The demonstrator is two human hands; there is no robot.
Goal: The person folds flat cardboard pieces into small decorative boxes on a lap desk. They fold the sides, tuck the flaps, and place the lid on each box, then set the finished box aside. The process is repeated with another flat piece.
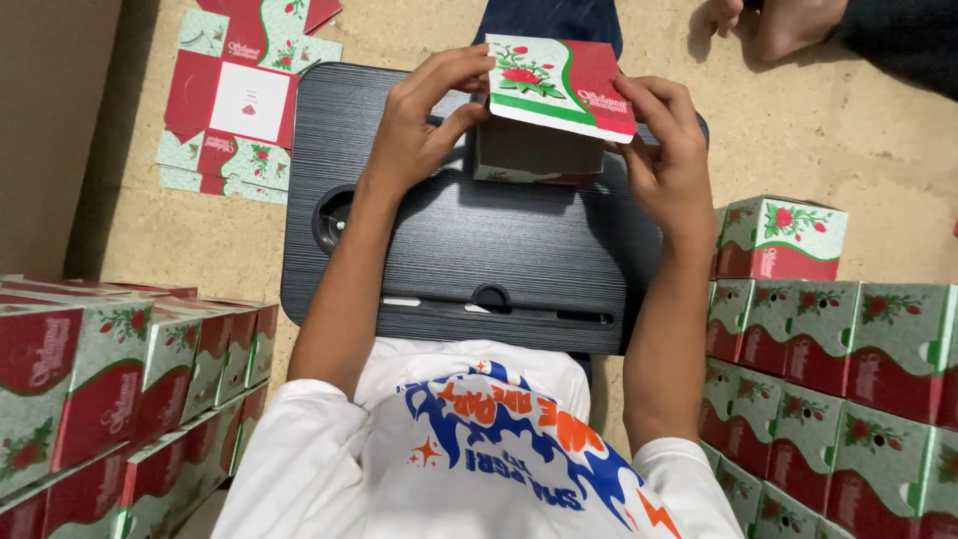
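- Holding a half-folded carton (pixel 559 100) over the far edge of the black lap tabletop (pixel 469 250), I have both hands closed on it: my left hand (pixel 424 125) pinches the lid flap's left corner with thumb underneath and fingers on top, and my right hand (pixel 664 150) grips the right side of the flap and body.
- In the head view, the carton sits at about 12 o'clock from my chest, its lid flap tilted up and its grey inside showing underneath.
- Risk, as I judge it: the flap is thin card, so squeezing too hard at the corners could crease the printed face, and uneven pressure from the two hands could skew the fold.
- The carton's far side hangs near the tabletop's far rim; if my grip slackens it could tip off onto the floor (pixel 878 140) toward 12 o'clock.
- Room to move is tight at the sides: finished boxes are stacked at 3 to 5 o'clock (pixel 838 349), just beside my right forearm, and another stack (pixel 130 379) stands at 8 to 9 o'clock. A wide elbow swing could topple either.
- Flat unfolded blanks (pixel 244 100) lie on the floor at 10 to 11 o'clock, apart from the tabletop.
- Someone's bare foot (pixel 778 25) rests at 1 o'clock, well apart from the carton.
- The near half of the tabletop is the open space I have.
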